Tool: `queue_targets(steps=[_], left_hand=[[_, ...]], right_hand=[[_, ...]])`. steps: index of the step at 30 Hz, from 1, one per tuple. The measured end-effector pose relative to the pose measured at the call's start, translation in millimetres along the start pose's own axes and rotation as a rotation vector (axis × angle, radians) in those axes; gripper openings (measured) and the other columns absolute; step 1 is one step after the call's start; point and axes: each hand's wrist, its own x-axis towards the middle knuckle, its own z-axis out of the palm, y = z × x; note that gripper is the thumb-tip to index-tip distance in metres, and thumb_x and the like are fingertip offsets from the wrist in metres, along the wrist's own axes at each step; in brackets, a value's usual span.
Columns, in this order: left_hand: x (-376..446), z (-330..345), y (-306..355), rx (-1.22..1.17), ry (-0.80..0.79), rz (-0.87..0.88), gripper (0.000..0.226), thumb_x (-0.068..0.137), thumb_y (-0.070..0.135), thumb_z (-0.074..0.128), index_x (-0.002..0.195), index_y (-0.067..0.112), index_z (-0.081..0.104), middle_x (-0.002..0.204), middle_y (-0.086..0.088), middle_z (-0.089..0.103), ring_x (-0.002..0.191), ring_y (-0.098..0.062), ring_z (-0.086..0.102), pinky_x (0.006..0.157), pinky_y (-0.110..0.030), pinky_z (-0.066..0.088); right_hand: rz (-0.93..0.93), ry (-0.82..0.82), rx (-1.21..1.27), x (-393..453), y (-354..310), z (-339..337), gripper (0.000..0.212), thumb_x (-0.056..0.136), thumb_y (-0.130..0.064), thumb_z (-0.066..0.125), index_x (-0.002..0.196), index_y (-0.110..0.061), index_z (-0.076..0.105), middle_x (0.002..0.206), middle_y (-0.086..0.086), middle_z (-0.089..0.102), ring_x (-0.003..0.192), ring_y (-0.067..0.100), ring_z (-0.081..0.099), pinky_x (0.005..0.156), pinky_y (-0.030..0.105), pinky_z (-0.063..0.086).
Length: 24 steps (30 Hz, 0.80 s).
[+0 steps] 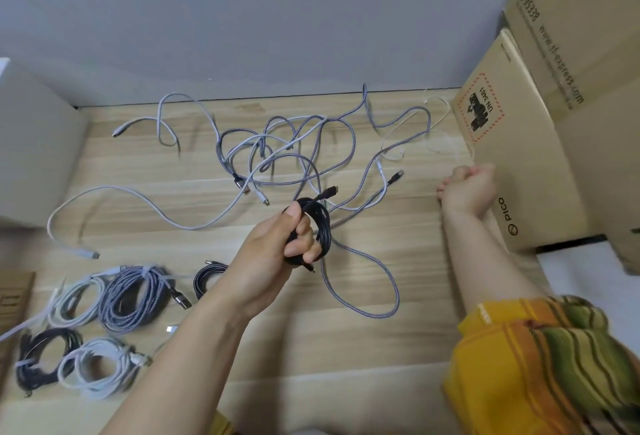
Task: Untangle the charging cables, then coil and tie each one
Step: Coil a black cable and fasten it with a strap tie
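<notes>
My left hand point(273, 251) grips a small coil of black cable point(321, 226) above the middle of the wooden table point(346, 348); one plug sticks up from the coil. Behind it lies a tangle of grey braided and white cables point(287, 150), spread loosely. A long white cable point(104, 192) trails off to the left. My right hand point(467, 188) is at the table's right side against a cardboard box point(526, 164), its fingers curled, with nothing visible in them. Thin white ties point(438, 147) lie just beyond it.
Several coiled, tied cables sit at the front left: a grey braided one point(135, 299), white ones point(97, 365), a black one point(45, 355). Another black coil point(207, 278) lies beside my left forearm. A grey box point(34, 150) stands at the left. Larger cardboard boxes point(588, 36) are stacked at the right.
</notes>
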Motion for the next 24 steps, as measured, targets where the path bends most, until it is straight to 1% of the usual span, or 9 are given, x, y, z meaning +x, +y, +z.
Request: queue_targets(steps=[2, 4, 5, 7, 9, 13, 17, 19, 24], left_hand=[[-7, 1, 0, 0.001, -0.013, -0.01, 0.035, 0.088, 0.042, 0.048, 0.066, 0.017, 0.038, 0.051, 0.007, 0.029, 0.052, -0.012, 0.042, 0.067, -0.032, 0.049], [-17, 2, -1, -0.01, -0.011, -0.022, 0.038, 0.091, 0.043, 0.048, 0.067, 0.016, 0.037, 0.052, 0.006, 0.029, 0.052, -0.011, 0.042, 0.076, -0.05, 0.053], [-23, 2, 0, -0.011, -0.01, -0.015, 0.039, 0.092, 0.044, 0.048, 0.067, 0.016, 0.036, 0.052, 0.006, 0.029, 0.051, -0.011, 0.041, 0.076, -0.051, 0.054], [-29, 1, 0, 0.041, 0.013, 0.02, 0.036, 0.088, 0.044, 0.047, 0.067, 0.017, 0.037, 0.051, 0.007, 0.028, 0.05, -0.01, 0.038, 0.067, -0.041, 0.053], [-36, -1, 1, 0.131, 0.043, 0.077, 0.031, 0.084, 0.043, 0.045, 0.068, 0.017, 0.037, 0.051, 0.009, 0.028, 0.05, -0.011, 0.035, 0.06, -0.032, 0.043], [-51, -7, 1, 0.29, 0.012, 0.173, 0.031, 0.087, 0.042, 0.039, 0.071, 0.016, 0.035, 0.051, 0.011, 0.029, 0.05, -0.01, 0.032, 0.058, -0.025, 0.039], [-65, -10, 6, 0.443, -0.06, 0.292, 0.031, 0.089, 0.037, 0.036, 0.069, 0.015, 0.029, 0.055, 0.004, 0.027, 0.052, -0.012, 0.03, 0.056, -0.022, 0.036], [-70, -12, 9, 0.489, -0.049, 0.341, 0.03, 0.088, 0.037, 0.039, 0.07, 0.014, 0.032, 0.051, 0.008, 0.034, 0.05, -0.009, 0.033, 0.054, -0.019, 0.035], [-81, -18, 15, 0.648, 0.014, 0.423, 0.032, 0.09, 0.048, 0.047, 0.081, 0.019, 0.041, 0.055, 0.011, 0.043, 0.053, -0.007, 0.039, 0.056, -0.021, 0.035]], right_hand=[[0.025, 0.067, 0.242, -20, -13, -13, 0.019, 0.084, -0.016, 0.039, 0.072, -0.028, 0.032, 0.069, 0.013, 0.058, 0.056, 0.029, 0.061, 0.053, 0.041, 0.054], [0.061, 0.059, 0.465, -38, -18, -28, 0.029, 0.088, 0.003, 0.039, 0.074, -0.022, 0.033, 0.071, 0.017, 0.056, 0.054, 0.02, 0.06, 0.048, 0.031, 0.053], [0.09, 0.03, 0.558, -52, -23, -35, 0.029, 0.088, 0.007, 0.039, 0.075, -0.019, 0.035, 0.069, 0.016, 0.056, 0.053, 0.018, 0.06, 0.046, 0.028, 0.052], [0.166, -0.1, 0.703, -81, -34, -44, 0.024, 0.088, 0.011, 0.038, 0.08, -0.011, 0.04, 0.067, 0.014, 0.055, 0.049, 0.018, 0.062, 0.046, 0.024, 0.053], [0.232, -0.284, 0.765, -119, -48, -51, 0.02, 0.089, 0.011, 0.039, 0.081, -0.006, 0.044, 0.066, 0.012, 0.054, 0.046, 0.014, 0.063, 0.048, 0.022, 0.054], [0.306, -0.66, 0.91, -194, -69, -70, 0.022, 0.094, 0.0, 0.047, 0.077, -0.013, 0.048, 0.053, -0.001, 0.051, 0.042, 0.009, 0.055, 0.043, 0.019, 0.047], [0.318, -0.952, 0.83, -257, -70, -86, 0.021, 0.093, -0.005, 0.046, 0.074, -0.015, 0.046, 0.047, -0.004, 0.046, 0.038, 0.009, 0.045, 0.039, 0.017, 0.038], [0.333, -0.977, 0.768, -277, -67, -89, 0.025, 0.091, -0.002, 0.047, 0.07, -0.014, 0.043, 0.046, -0.004, 0.045, 0.036, 0.01, 0.043, 0.037, 0.017, 0.036], [0.315, -0.894, 0.624, -295, -70, -87, 0.028, 0.089, 0.003, 0.047, 0.066, -0.012, 0.039, 0.043, -0.002, 0.043, 0.032, 0.012, 0.042, 0.035, 0.017, 0.033]])
